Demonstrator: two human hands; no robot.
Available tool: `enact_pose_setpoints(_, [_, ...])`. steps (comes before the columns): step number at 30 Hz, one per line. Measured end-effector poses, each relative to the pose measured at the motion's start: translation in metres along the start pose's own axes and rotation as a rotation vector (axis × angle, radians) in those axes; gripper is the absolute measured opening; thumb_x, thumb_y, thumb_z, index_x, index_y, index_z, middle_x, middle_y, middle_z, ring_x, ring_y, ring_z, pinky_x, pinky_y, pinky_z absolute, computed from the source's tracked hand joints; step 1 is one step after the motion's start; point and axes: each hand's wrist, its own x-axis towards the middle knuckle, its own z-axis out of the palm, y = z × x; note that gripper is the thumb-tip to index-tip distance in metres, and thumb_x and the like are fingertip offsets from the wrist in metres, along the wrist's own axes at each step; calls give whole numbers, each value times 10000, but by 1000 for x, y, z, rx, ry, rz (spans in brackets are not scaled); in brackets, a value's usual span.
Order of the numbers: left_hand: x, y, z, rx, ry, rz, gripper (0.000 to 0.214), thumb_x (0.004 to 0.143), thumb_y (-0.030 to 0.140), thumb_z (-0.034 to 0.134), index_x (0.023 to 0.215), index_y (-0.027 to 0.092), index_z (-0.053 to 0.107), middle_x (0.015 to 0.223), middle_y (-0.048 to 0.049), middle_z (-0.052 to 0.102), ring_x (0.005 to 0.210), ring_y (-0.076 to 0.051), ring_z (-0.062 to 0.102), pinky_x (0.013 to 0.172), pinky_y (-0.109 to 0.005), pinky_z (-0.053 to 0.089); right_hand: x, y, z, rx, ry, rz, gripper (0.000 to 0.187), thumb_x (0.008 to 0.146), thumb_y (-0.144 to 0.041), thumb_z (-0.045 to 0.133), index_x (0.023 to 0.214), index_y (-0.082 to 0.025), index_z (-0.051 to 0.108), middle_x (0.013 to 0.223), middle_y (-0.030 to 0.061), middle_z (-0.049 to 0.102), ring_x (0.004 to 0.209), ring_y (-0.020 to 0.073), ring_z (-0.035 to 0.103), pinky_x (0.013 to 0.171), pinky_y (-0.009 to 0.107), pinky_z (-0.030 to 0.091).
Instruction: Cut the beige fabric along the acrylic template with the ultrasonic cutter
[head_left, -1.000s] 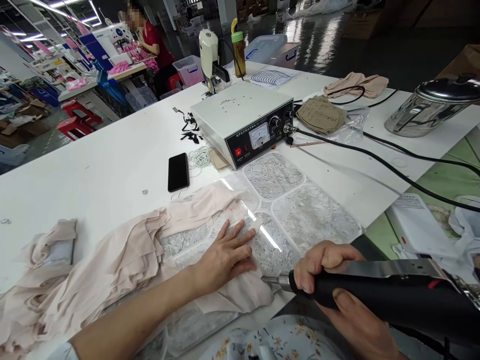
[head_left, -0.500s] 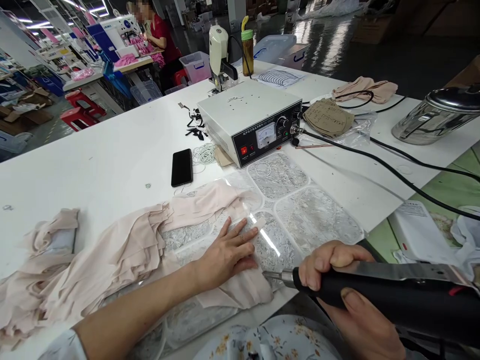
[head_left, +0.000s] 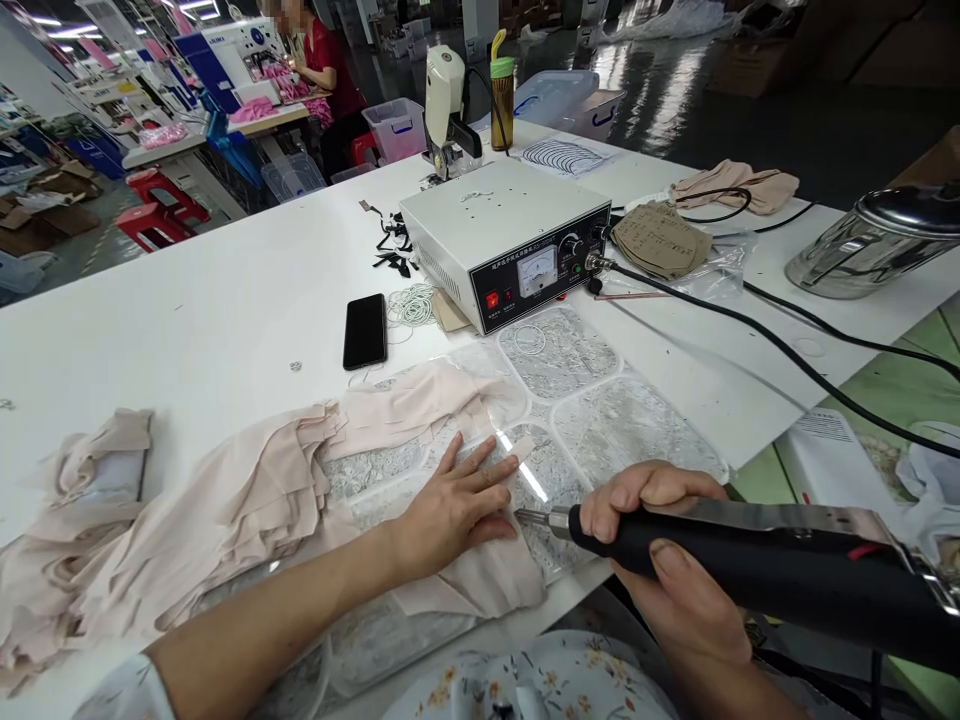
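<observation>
Pale pink fabric (head_left: 491,585) on a patterned mat (head_left: 637,425), beneath the left hand (head_left: 450,510).
The left hand lies flat, fingers spread; the right hand (head_left: 686,595) grips a black handheld tool (head_left: 780,565), its metal tip at the fabric's edge. Beyond, a metered control box (head_left: 536,270) stands on the white bench (head_left: 225,300).

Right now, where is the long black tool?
In the head view, the tool is at lower right, in the right hand, its metal tip by the pale pink cloth under the left hand.
</observation>
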Motion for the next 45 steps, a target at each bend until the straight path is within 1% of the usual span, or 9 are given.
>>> enact_pose_setpoints(4, [0, -1, 0, -1, 5, 2, 249, 899, 406, 590, 823, 170, 575, 1422, -74, 479, 1418, -298, 252, 1178, -580, 129, 1, 4, 1, -22, 5, -16, 114, 833, -323, 608, 907, -276, 535, 804, -4, 499, 586, 126, 539, 576, 364, 520])
enact_pose_setpoints(9, [-1, -3, 0, 17, 18, 12, 228, 887, 398, 615, 828, 180, 589, 1415, -59, 490, 1418, -284, 257, 1189, -553, 110, 1, 9, -2, -11, -39, -46, 127, 852, -323, 584, 942, -264, 518, 820, -9, 495, 599, 117, 552, 579, 344, 512])
enact_pose_setpoints(16, [-2, -6, 4, 32, 51, 35, 231, 890, 408, 612, 831, 185, 599, 1400, -59, 510, 1410, -282, 287, 1193, -535, 94, 4, 10, -3, -35, -93, -62, 97, 874, -287, 564, 901, -256, 476, 818, -13, 511, 594, 112, 553, 575, 334, 511])
enact_pose_setpoints(22, [-1, -6, 4, 29, 59, 40, 264, 906, 435, 572, 834, 181, 581, 1395, -52, 515, 1406, -284, 293, 1192, -542, 99, 10, 11, -1, -19, -53, -84, 93, 862, -304, 580, 916, -267, 514, 808, -15, 502, 583, 112, 554, 577, 341, 523])
enact_pose_setpoints(30, [-2, -6, 2, 41, 55, 52, 225, 890, 407, 611, 855, 184, 597, 1388, -79, 518, 1414, -274, 269, 1195, -534, 90, 14, 15, -1, -50, -77, -105, 67, 871, -277, 554, 916, -267, 504, 817, -13, 507, 590, 116, 567, 578, 339, 529])
enact_pose_setpoints(35, [-2, -8, 6, 48, 59, 51, 242, 892, 418, 605, 843, 182, 584, 1396, -64, 513, 1416, -268, 268, 1201, -511, 78, 13, 15, -1, -52, -95, -101, 63, 875, -251, 551, 893, -257, 491, 820, -14, 513, 598, 112, 569, 577, 326, 523])
enact_pose_setpoints(39, [-4, -9, 9, 61, 95, 45, 251, 877, 427, 625, 825, 185, 585, 1385, -71, 524, 1420, -262, 262, 1201, -508, 53, 15, 16, -1, -19, -57, -126, 76, 868, -257, 558, 922, -251, 505, 822, -15, 516, 593, 107, 571, 582, 323, 519])
enact_pose_setpoints(42, [-3, -8, 7, 58, 65, 50, 248, 882, 425, 618, 835, 184, 588, 1388, -71, 521, 1418, -268, 266, 1199, -517, 55, 17, 18, 0, -9, -23, -147, 90, 858, -262, 571, 925, -251, 511, 822, -17, 513, 595, 110, 576, 582, 327, 523])
enact_pose_setpoints(45, [-2, -8, 3, 55, 51, 52, 250, 892, 428, 602, 842, 183, 582, 1392, -70, 516, 1415, -270, 270, 1200, -517, 58, 19, 19, 1, -11, -19, -150, 89, 856, -258, 572, 922, -249, 514, 830, -17, 507, 600, 108, 581, 583, 321, 524])
